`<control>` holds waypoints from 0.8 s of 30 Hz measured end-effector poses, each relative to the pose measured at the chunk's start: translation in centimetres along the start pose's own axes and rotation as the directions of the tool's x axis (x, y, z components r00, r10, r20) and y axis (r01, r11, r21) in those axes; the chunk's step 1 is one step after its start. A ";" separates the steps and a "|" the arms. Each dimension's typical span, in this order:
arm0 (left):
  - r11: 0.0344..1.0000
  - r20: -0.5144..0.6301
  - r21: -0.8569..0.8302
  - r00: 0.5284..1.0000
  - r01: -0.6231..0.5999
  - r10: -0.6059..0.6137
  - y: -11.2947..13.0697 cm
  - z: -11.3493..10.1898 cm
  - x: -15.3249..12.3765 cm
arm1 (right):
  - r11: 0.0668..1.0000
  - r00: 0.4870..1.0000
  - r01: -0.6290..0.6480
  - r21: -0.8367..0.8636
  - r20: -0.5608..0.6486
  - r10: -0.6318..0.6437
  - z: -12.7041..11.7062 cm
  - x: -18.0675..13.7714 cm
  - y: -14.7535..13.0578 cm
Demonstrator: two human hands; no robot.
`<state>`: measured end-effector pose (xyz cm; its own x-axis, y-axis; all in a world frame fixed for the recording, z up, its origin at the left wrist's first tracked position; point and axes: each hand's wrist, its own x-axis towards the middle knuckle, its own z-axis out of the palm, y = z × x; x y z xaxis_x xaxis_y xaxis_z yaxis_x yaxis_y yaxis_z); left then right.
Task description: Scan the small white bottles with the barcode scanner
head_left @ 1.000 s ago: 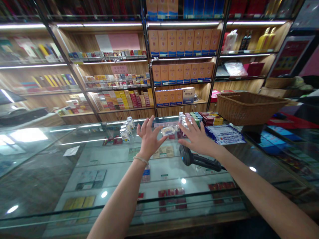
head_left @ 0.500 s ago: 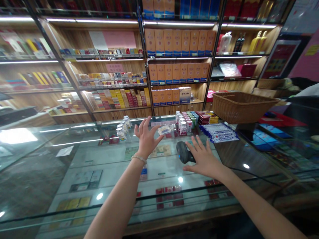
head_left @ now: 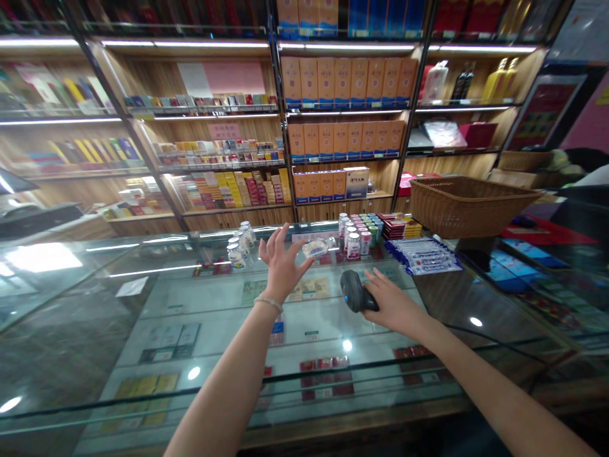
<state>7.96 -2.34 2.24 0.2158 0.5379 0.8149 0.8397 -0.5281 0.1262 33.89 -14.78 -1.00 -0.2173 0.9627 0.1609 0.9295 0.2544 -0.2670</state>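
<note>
My left hand (head_left: pixel 281 266) pinches the near end of a small clear bottle (head_left: pixel 318 247) between thumb and index finger, the other fingers spread. The bottle has whitish contents and lies on its side, cap to the right. My right hand (head_left: pixel 392 301) is closed around the handle of a black barcode scanner (head_left: pixel 352 292) with a small blue light, its head facing left. Left of my left hand stands a row of small white-capped bottles (head_left: pixel 236 255). Beyond my right hand are several similar bottles with pink labels (head_left: pixel 353 246).
Under my hands is a glass display counter (head_left: pixel 219 355). To the right lie blue-white packets (head_left: pixel 428 256), stacked red and yellow boxes (head_left: pixel 399 225) and a wicker basket (head_left: pixel 469 206). A scanner cable runs right. Shelves of orange boxes (head_left: pixel 333 143) stand behind.
My right hand has closed from spread fingers onto the barcode scanner's handle. My left hand keeps the bottle in nearly the same place. The view has shifted slightly.
</note>
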 end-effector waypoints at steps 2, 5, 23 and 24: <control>1.000 -0.004 0.001 1.000 -0.001 0.001 -0.1 0.1 0.0 | 1.000 1.000 0.013 0.004 -0.023 -0.013 -0.1 0.2 0.0; 1.000 -0.006 -0.003 1.000 0.003 -0.003 -0.3 0.2 -0.1 | 0.999 0.995 -0.006 0.035 -0.101 0.009 -0.8 0.6 -0.3; 0.995 -0.019 0.059 0.997 0.078 -0.077 -1.9 0.6 -0.3 | 0.945 0.991 0.064 0.321 -0.136 -0.021 -4.9 5.8 -1.5; 0.995 -0.019 0.062 0.997 0.081 -0.080 -2.0 0.7 -0.3 | 0.945 0.992 0.058 0.322 -0.129 -0.017 -4.7 5.7 -1.5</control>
<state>6.54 -1.00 1.37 0.1388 0.5657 0.8129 0.8835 -0.4416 0.1564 32.70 -10.12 4.74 -0.1927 0.9386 0.2861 0.7699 0.3254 -0.5490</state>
